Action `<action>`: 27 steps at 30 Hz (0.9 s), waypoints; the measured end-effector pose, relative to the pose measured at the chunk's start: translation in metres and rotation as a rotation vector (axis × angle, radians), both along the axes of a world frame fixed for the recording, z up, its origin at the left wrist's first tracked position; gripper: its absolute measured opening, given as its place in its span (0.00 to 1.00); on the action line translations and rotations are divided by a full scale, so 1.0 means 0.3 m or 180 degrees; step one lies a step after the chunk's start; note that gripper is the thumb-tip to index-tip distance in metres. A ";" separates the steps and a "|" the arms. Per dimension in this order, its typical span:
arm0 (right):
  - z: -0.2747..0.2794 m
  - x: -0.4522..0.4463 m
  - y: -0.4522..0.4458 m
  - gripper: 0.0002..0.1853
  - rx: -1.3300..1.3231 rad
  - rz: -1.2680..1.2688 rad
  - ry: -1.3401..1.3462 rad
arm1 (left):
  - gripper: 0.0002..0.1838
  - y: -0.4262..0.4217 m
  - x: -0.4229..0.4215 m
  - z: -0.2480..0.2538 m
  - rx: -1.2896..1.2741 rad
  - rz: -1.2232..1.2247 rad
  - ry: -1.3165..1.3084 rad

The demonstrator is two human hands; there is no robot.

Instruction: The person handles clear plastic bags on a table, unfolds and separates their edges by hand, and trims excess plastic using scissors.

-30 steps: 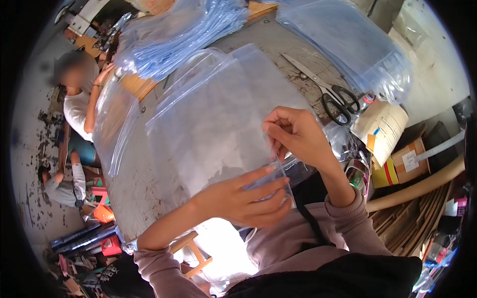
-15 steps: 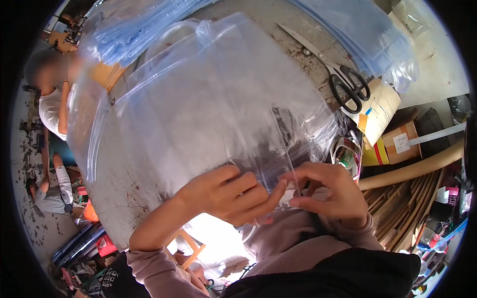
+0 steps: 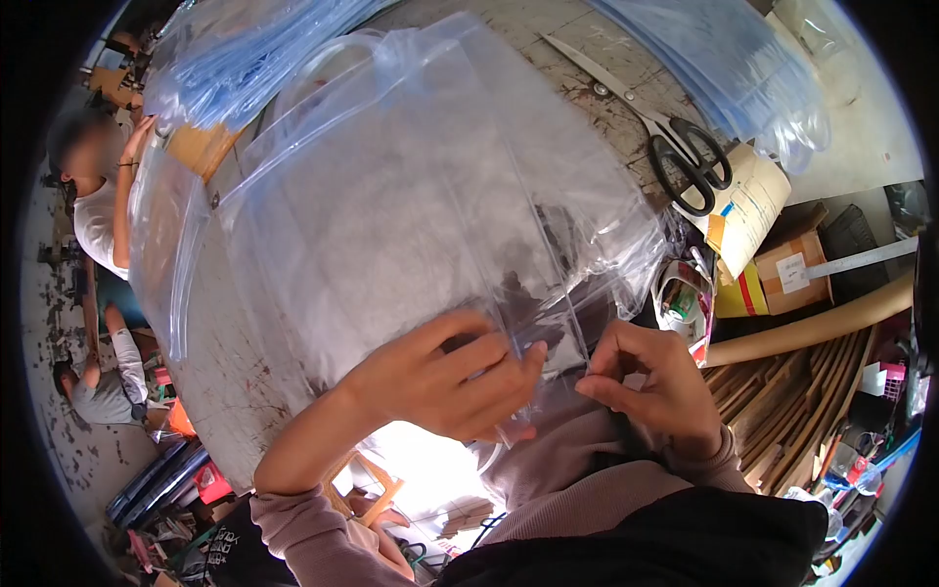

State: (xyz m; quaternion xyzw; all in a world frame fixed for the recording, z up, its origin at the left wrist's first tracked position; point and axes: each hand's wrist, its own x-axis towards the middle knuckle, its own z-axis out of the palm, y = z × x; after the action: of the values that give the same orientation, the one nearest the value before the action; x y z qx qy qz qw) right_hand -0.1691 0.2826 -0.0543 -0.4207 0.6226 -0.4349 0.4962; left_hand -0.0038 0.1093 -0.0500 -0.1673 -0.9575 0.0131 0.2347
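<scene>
A large clear plastic bag (image 3: 381,205) lies flat on the worktop, with a loop handle (image 3: 333,59) at its far end and its near edge hanging toward my lap. My left hand (image 3: 455,382) is closed on the bag's near edge, fingers curled and the fold partly hidden under them. To its right, my right hand (image 3: 660,386) pinches the bag's edge by a seam between thumb and forefinger. Between the two hands the clear film is stretched and creased.
Black-handled scissors (image 3: 675,157) lie beyond the bag, beside a paper-covered piece (image 3: 758,210). Stacks of bluish plastic bags (image 3: 254,73) sit at the far side. A cardboard box (image 3: 797,274) and a long tan tube (image 3: 822,323) are at right. Two people are at left, one with a hand near the table.
My hands have moved a little apart, the right one pinching more tightly. The film between them has opened out and the bag has shifted slightly away. The person at left has raised a hand.
</scene>
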 end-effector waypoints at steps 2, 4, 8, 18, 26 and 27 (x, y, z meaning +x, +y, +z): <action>-0.006 0.001 0.000 0.08 0.0047 0.0004 -0.0123 | 0.17 0.004 -0.001 -0.004 0.0264 -0.0005 -0.0091; -0.011 0.000 -0.003 0.09 0.0125 0.0094 -0.0555 | 0.16 0.011 0.001 -0.003 0.0481 0.0239 -0.0186; -0.026 0.004 -0.009 0.10 -0.0058 0.0145 -0.0324 | 0.15 0.065 0.020 -0.027 0.0144 0.0585 -0.0106; -0.011 0.005 -0.004 0.07 -0.0286 -0.0129 -0.0241 | 0.11 0.097 0.032 -0.020 0.0313 0.0821 -0.0033; 0.004 -0.006 -0.012 0.07 0.0068 -0.0145 -0.0454 | 0.15 0.105 0.039 -0.037 0.0010 0.0169 0.0225; 0.002 -0.010 -0.012 0.07 0.0076 -0.0126 -0.0406 | 0.16 0.102 0.037 -0.033 -0.0083 0.0166 0.0175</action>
State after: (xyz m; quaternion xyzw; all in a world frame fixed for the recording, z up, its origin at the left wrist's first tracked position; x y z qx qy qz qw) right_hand -0.1719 0.2789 -0.0536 -0.3737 0.6031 -0.4631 0.5312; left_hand 0.0073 0.1398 -0.0598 -0.1448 -0.9545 0.0362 0.2583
